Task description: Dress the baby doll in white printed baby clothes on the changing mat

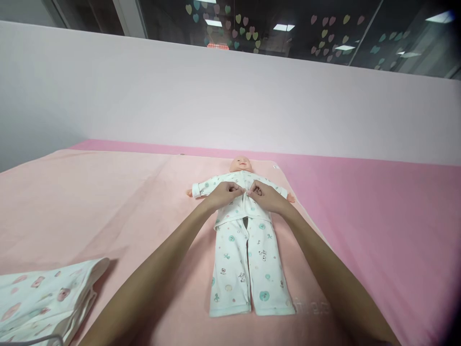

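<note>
A baby doll (241,164) lies on its back, head toward the wall and arms spread. It wears a white patterned baby top (234,211) and matching trousers (230,269). At the chest, my left hand (228,191) pinches one front edge of the top. Opposite it, close by, my right hand (264,194) pinches the other edge. My fingers hide whatever fastener may be between them. Below my hands the front edges lie side by side, and a small dark gap shows at the trousers' waist.
A folded white printed cloth (46,298) lies at the lower left on the peach blanket (118,202). Pink mat (378,230) shows along the right and back. Behind stands a white wall (230,105), with dark windows bearing heart stickers above it.
</note>
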{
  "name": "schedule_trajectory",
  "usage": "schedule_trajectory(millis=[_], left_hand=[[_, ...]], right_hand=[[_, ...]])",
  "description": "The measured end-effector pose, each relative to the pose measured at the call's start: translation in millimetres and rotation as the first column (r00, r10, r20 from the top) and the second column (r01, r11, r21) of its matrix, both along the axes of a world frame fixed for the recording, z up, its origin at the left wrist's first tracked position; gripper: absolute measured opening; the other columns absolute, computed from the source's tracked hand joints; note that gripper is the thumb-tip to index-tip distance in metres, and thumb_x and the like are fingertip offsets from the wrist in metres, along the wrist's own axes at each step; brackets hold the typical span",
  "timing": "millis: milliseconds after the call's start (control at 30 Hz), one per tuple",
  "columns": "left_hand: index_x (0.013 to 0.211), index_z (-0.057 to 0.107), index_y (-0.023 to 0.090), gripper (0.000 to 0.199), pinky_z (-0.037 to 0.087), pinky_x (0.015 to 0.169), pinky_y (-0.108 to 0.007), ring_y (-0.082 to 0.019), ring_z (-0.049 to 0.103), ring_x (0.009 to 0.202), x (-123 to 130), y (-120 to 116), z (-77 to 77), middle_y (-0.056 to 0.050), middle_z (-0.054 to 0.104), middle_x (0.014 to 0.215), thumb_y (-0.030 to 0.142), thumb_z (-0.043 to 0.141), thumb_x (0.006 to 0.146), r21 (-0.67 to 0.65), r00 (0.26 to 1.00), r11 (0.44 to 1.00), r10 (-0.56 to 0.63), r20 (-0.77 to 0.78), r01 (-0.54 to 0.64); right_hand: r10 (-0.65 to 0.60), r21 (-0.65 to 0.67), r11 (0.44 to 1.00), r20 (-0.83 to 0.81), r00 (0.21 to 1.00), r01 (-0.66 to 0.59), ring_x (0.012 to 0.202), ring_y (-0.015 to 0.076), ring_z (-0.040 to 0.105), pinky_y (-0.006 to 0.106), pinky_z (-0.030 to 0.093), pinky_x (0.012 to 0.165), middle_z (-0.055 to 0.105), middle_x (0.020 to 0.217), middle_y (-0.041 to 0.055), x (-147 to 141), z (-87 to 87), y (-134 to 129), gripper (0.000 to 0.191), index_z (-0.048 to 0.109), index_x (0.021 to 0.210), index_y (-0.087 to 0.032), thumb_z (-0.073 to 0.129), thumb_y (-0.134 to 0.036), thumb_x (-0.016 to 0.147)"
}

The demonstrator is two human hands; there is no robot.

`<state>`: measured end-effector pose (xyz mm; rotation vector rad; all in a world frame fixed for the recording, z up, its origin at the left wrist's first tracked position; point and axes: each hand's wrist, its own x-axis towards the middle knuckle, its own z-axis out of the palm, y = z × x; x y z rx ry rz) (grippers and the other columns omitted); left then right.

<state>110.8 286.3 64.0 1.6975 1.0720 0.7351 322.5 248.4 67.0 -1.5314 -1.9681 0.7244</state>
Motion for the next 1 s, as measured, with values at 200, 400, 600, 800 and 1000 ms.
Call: schedule_trajectory(millis=[200,400,600,800,1000], left_hand=[[0.084,0.075,0.015,0.038,0.032,0.059,-0.027,-0.011,0.042,0.063,5,-7,3.3,0.001,0.052,0.067,0.051,0.082,0.075,0.001,1.000,1.000,0.025,0.019,-0.025],[0.076,0.069,0.016,0.032,0.036,0.064,-0.028,-0.014,0.051,0.070,4,2,3.4,-0.003,0.063,0.075,0.046,0.077,0.079,-0.006,0.999,0.999,0.046,-0.008,-0.046],[0.074,0.064,0.018,0.030,0.035,0.063,-0.029,-0.015,0.050,0.065,14,33,2.6,0.000,0.057,0.067,0.045,0.072,0.082,0.113,0.987,0.985,0.140,-0.080,-0.131],[0.093,0.075,0.015,0.027,0.036,0.064,-0.028,-0.016,0.052,0.068,20,35,-2.4,-0.001,0.062,0.073,0.038,0.072,0.079,0.042,0.991,0.991,0.126,-0.044,-0.124],[0.095,0.078,0.016,0.030,0.033,0.064,-0.028,-0.015,0.049,0.068,12,35,-5.3,0.000,0.059,0.073,0.042,0.070,0.084,0.068,0.995,0.993,0.098,-0.029,-0.096]], right_hand=[[-0.295,0.382,0.909,0.302,0.907,0.168,0.086,0.0258,0.055,0.036,0.036,0.068,0.061,0.101,0.0128,-46,-16.5,-28,0.017,0.053,0.097,-0.022,0.041,-0.011,0.102],[-0.255,0.296,0.943,0.344,0.904,0.153,0.087,0.0244,0.059,0.034,0.037,0.070,0.067,0.103,0.0119,-35,1.1,-17,0.014,0.059,0.096,-0.021,0.048,-0.020,0.104],[-0.109,0.015,0.994,-0.076,0.991,0.110,0.092,0.0193,0.063,0.030,0.045,0.080,0.072,0.108,0.0058,-2,8.9,47,0.028,0.066,0.108,-0.021,0.065,-0.046,0.097],[-0.014,0.032,0.999,-0.195,0.981,0.021,0.080,0.0156,0.057,0.027,0.042,0.072,0.066,0.089,0.0002,6,-20.6,68,0.038,0.072,0.102,-0.020,0.069,-0.056,0.091],[-0.001,0.002,1.000,-0.240,0.971,0.002,0.074,0.0145,0.054,0.026,0.039,0.064,0.066,0.084,0.0003,16,-19.6,67,0.042,0.075,0.098,-0.020,0.075,-0.060,0.086]])
